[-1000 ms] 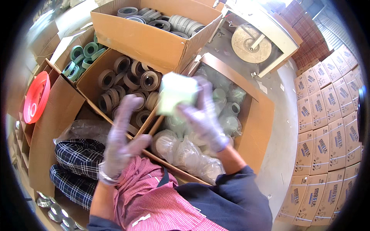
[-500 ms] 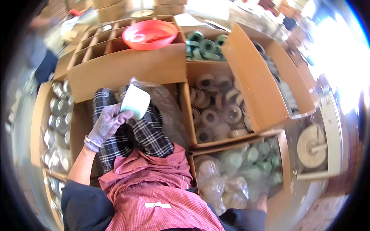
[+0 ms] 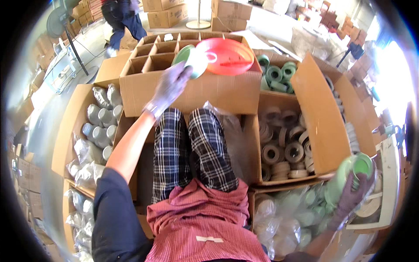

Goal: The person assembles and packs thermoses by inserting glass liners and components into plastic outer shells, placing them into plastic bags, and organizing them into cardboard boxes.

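My left hand (image 3: 171, 86), in a grey glove, is closed on a pale green cup-shaped piece (image 3: 197, 65). It holds the piece over the divided carton (image 3: 192, 95), against the left side of a red bowl (image 3: 233, 50). The bowl rests on the carton's dividers with a white ring and a small red item in it. At the far right, my gloved right hand (image 3: 354, 194) grips a green cup (image 3: 342, 179) whose open mouth faces up. Below it, an open box (image 3: 251, 205) contains more green pieces (image 3: 312, 198), partly under clear plastic.
Silver-grey wrapped cups (image 3: 104, 118) fill a carton at the left. Boxes on the right contain pale rings (image 3: 293, 151) and green rings (image 3: 274, 73). A tall cardboard flap (image 3: 316, 118) stands between them and more stacked pieces. A person (image 3: 124, 22) and a fan (image 3: 59, 22) are at the far left.
My left hand has moved forward with its cup from above my knees to the divided carton. My right hand has come up into view, holding a green cup. The view has shifted.
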### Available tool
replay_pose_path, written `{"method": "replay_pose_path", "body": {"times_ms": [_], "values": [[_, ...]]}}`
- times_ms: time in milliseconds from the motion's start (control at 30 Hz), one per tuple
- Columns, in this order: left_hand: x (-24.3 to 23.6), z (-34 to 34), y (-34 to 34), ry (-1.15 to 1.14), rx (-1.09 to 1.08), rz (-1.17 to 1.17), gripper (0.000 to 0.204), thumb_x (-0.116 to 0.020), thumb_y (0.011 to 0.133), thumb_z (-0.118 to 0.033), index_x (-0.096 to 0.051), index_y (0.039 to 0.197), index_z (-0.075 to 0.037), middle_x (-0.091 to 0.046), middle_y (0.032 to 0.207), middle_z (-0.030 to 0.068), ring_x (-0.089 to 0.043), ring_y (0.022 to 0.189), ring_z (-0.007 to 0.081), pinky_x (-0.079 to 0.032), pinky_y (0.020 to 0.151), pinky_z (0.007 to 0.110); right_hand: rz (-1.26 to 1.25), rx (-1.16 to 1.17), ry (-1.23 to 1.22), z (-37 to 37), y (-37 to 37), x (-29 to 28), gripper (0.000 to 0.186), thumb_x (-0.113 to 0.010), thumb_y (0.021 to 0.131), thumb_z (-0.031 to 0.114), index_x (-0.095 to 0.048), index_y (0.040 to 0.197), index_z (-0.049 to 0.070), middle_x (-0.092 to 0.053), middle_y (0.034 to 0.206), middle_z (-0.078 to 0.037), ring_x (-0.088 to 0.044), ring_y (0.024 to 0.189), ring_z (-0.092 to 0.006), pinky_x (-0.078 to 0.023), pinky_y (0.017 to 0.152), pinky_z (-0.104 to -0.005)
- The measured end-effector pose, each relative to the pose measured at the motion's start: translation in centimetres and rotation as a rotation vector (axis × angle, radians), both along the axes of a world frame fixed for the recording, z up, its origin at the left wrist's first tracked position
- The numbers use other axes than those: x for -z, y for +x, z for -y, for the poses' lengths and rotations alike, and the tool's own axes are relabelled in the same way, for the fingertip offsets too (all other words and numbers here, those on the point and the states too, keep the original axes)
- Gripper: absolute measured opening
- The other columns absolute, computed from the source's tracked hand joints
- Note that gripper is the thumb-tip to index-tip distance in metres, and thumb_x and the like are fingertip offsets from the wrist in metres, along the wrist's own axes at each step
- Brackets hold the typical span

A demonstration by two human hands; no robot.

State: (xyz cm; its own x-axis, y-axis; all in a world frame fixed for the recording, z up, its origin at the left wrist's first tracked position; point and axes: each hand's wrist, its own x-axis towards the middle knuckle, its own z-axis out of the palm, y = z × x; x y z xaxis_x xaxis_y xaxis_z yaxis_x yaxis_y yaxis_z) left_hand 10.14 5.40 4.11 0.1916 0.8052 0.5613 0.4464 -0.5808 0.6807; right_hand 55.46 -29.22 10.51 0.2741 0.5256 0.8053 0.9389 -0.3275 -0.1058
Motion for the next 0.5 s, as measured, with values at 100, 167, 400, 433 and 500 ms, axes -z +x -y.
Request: {"method": "replay_pose_path", "body": {"times_ms": [100,167,400,433,500], "values": [[-1.2,-9.0,3.2,0.265,0.087,-0.065,0.032,-0.057,0.098,-0.031,-0.061,0.106,-0.001,-0.07,0.087,0.017,-0.068,0.08,0.0269,-0.053,0.074,0.038,-0.114,-0.368,0.097,-7.8,-6.3,-2.4,0.015,-0.065,0.08,0.0,-0.051,0.085,-0.002,-0.047,0.14,-0.02,-0.044,0.129,-0.0319,-0.037,0.105,-0.0397],[-1.1,-11.8,3.8,0.59,-0.102,-0.369,0.03,-0.06,0.094,-0.026,-0.061,0.114,-0.003,-0.065,0.106,0.0205,-0.064,0.098,0.033,-0.051,0.085,0.04,-0.33,-0.551,0.132,-10.8,-9.6,-3.7,0.016,-0.065,0.077,0.002,-0.052,0.084,-0.002,-0.048,0.139,-0.021,-0.047,0.124,-0.0319,-0.04,0.102,-0.0402],[0.3,3.1,-0.9,-0.348,0.391,0.661,0.032,-0.053,0.099,-0.022,-0.059,0.122,0.0,-0.064,0.111,0.0122,-0.062,0.097,0.0215,-0.05,0.085,0.033,-0.46,-1.171,0.17,-19.4,-20.5,-1.0,0.045,-0.065,0.085,0.048,-0.065,0.095,0.005,-0.05,0.131,-0.025,-0.053,0.116,-0.0372,-0.045,0.094,-0.0521],[0.4,4.9,-2.8,-0.501,0.434,0.935,0.035,-0.052,0.099,-0.025,-0.059,0.122,0.001,-0.065,0.111,0.0092,-0.063,0.095,0.0187,-0.051,0.084,0.031,-0.367,-1.352,0.068,-20.8,-21.4,0.0,0.052,-0.064,0.085,0.057,-0.068,0.097,0.006,-0.051,0.129,-0.025,-0.054,0.114,-0.0384,-0.045,0.093,-0.0539],[2.0,5.1,-8.4,-0.672,0.336,1.051,0.04,-0.056,0.097,-0.029,-0.061,0.12,0.003,-0.067,0.107,0.0053,-0.064,0.094,0.0154,-0.052,0.082,0.029,-0.5,-1.896,-0.324,-24.0,-22.2,-0.2,0.06,-0.062,0.084,0.063,-0.07,0.096,0.005,-0.059,0.117,-0.024,-0.059,0.106,-0.0393,-0.046,0.091,-0.0546]]}}
